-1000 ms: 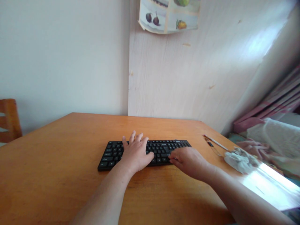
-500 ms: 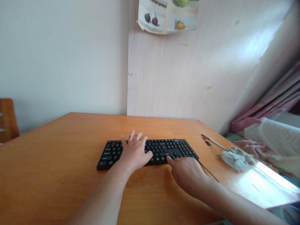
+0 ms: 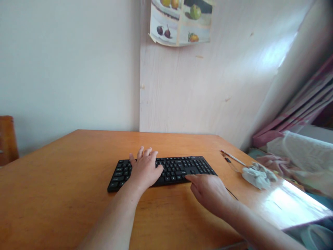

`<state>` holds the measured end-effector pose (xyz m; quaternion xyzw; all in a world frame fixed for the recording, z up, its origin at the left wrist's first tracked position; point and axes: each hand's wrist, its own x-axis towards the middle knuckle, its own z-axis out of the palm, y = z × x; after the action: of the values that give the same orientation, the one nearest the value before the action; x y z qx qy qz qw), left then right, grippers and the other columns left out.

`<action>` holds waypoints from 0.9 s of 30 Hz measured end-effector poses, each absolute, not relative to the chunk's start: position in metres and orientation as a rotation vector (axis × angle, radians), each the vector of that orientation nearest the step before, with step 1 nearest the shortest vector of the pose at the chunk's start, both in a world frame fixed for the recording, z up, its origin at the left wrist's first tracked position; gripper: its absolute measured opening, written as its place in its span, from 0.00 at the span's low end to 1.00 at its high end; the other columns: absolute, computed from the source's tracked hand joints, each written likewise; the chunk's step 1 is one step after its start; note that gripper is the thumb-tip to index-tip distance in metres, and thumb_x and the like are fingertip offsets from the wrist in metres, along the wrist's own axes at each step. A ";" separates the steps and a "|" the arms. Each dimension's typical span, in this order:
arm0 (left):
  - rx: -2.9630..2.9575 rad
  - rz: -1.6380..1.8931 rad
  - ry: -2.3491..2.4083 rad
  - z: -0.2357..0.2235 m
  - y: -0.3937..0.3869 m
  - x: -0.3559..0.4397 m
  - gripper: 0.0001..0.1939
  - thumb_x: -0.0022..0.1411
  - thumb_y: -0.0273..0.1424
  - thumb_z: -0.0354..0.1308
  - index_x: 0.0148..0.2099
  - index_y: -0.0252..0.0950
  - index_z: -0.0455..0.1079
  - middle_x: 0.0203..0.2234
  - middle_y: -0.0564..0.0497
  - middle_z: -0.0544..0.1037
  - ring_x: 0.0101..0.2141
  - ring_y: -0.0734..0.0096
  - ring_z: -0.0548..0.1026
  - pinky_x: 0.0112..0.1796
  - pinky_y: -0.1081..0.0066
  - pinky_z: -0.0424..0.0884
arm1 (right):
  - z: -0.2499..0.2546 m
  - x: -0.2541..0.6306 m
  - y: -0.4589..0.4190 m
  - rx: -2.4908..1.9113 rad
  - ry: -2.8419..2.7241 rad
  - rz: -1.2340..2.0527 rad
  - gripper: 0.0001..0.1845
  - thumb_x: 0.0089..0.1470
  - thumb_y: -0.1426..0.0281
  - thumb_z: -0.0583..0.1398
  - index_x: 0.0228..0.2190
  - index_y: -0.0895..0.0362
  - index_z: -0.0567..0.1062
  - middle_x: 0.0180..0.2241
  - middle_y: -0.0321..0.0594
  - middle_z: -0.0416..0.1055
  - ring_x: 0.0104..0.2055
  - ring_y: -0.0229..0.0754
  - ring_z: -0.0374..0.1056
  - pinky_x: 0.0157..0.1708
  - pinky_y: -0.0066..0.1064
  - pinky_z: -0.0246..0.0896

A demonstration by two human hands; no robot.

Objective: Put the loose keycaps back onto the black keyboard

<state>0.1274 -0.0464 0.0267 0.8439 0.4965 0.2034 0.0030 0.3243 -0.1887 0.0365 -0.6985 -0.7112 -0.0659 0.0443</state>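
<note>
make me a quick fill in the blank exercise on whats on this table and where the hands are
1. The keyboard on the table is ____ in colour.
2. The hand spread over the keyboard's left half is the person's ____ one.
3. The pale crumpled bundle lies on the table's ____ side, as the person sees it.
Missing words: black; left; right.

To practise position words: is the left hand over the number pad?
No, the left hand is over the keyboard, left of centre.

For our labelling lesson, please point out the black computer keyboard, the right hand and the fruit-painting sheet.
Black computer keyboard (image 3: pixel 169 171), head view: middle keys.
Right hand (image 3: pixel 209 191), head view: its back.
Fruit-painting sheet (image 3: pixel 179 23), head view: central strip.
</note>
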 end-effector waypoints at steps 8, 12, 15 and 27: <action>2.570 0.756 1.596 0.025 -0.039 0.125 0.26 0.58 0.38 0.50 0.58 0.42 0.66 0.62 0.44 0.64 0.64 0.42 0.50 0.56 0.30 0.43 | 0.035 0.324 -0.188 -2.144 -2.141 -0.216 0.20 0.57 0.72 0.50 0.45 0.51 0.77 0.36 0.41 0.79 0.37 0.43 0.74 0.34 0.29 0.60; 2.559 0.771 1.592 0.024 -0.037 0.126 0.25 0.57 0.38 0.51 0.58 0.42 0.66 0.61 0.45 0.64 0.64 0.41 0.50 0.56 0.30 0.42 | 0.032 0.323 -0.189 -2.113 -2.110 -0.222 0.21 0.56 0.72 0.51 0.46 0.51 0.77 0.36 0.40 0.79 0.37 0.43 0.75 0.34 0.30 0.60; 2.551 0.778 1.581 0.023 -0.037 0.126 0.25 0.57 0.38 0.52 0.57 0.42 0.67 0.61 0.44 0.65 0.64 0.41 0.51 0.56 0.30 0.42 | 0.031 0.322 -0.189 -2.081 -2.112 -0.193 0.22 0.56 0.72 0.51 0.48 0.50 0.76 0.36 0.40 0.79 0.37 0.44 0.75 0.34 0.30 0.61; 2.547 0.900 1.564 0.023 -0.030 0.122 0.21 0.59 0.39 0.53 0.53 0.40 0.71 0.58 0.43 0.69 0.61 0.43 0.57 0.56 0.37 0.49 | 0.017 0.305 -0.207 -2.028 -1.876 0.002 0.21 0.59 0.69 0.50 0.50 0.51 0.75 0.40 0.42 0.79 0.41 0.44 0.74 0.37 0.29 0.59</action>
<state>0.1225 -0.0304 0.0231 0.8160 0.5010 0.2883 0.0099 0.3052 -0.2075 0.0169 -0.7211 -0.6668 0.0007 0.1883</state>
